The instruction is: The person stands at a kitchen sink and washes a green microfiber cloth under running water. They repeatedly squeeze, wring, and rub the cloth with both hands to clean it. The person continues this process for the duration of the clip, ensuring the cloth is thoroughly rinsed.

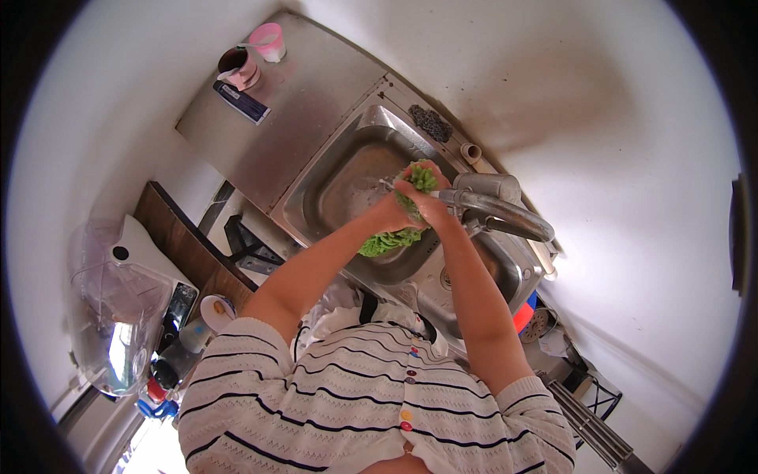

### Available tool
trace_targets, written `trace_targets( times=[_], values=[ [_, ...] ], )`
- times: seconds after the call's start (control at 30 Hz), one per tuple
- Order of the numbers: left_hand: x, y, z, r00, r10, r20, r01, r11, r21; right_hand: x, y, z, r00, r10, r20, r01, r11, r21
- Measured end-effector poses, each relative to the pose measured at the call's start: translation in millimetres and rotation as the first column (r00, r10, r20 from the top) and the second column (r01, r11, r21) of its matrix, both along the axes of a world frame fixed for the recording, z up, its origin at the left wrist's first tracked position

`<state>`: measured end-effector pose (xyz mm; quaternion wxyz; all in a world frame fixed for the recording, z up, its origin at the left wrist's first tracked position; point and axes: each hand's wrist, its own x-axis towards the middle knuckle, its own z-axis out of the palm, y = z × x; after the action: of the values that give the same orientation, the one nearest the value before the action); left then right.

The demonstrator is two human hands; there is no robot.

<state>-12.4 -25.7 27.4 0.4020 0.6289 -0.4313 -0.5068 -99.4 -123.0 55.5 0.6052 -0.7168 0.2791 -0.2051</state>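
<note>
A wet, bright green chenille cloth (pixel 391 240) with thick nubby pile is bunched between my two hands over the larger steel sink basin (pixel 340 160). My left hand (pixel 394 213) grips it from the left. My right hand (pixel 432 206) closes around it from the right, and a thumb lies across the upper part. The lower end of the cloth hangs towards the basin's near side. Just right of my hands, the curved metal faucet (pixel 509 208) reaches over the basin. Water splashes on the basin floor; some fingers are hidden behind the cloth.
A smaller second basin (pixel 494 255) adjoins on the right. Behind the sink lies a dark scouring pad (pixel 430 122) near a pipe stub (pixel 471 153). The steel counter (pixel 296 118) carries a pink mug (pixel 244 74), a pink cup (pixel 271 44) and a dark tube (pixel 241 102).
</note>
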Motion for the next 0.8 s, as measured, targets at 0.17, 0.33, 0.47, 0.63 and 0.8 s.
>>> trace_targets(
  times=[0.17, 0.33, 0.47, 0.63, 0.8],
  values=[
    [-15, -2, -9, 0.977, 0.146, 0.155, -0.18, 0.954, 0.238, 2, -2, -7, 0.976, -0.153, -0.158, 0.097, 0.944, -0.316],
    [-19, -3, -5, 0.929, 0.115, 0.352, -0.198, 0.957, 0.209, 6, -2, -27, 0.947, -0.317, -0.06, 0.307, 0.942, -0.137],
    [-17, 2, 2, 0.896, 0.146, 0.419, -0.223, 0.965, 0.141, 3, -2, -41, 0.875, -0.428, -0.226, 0.46, 0.881, 0.112],
    [-16, 9, -1, 0.833, 0.277, 0.479, -0.263, 0.96, -0.099, -2, -10, -59, 0.813, -0.492, -0.311, 0.498, 0.31, 0.81],
    [-21, 17, -7, 0.8, 0.249, 0.546, -0.254, 0.965, -0.068, -12, -18, -76, 0.858, -0.46, -0.229, 0.379, 0.265, 0.886]
  ],
)
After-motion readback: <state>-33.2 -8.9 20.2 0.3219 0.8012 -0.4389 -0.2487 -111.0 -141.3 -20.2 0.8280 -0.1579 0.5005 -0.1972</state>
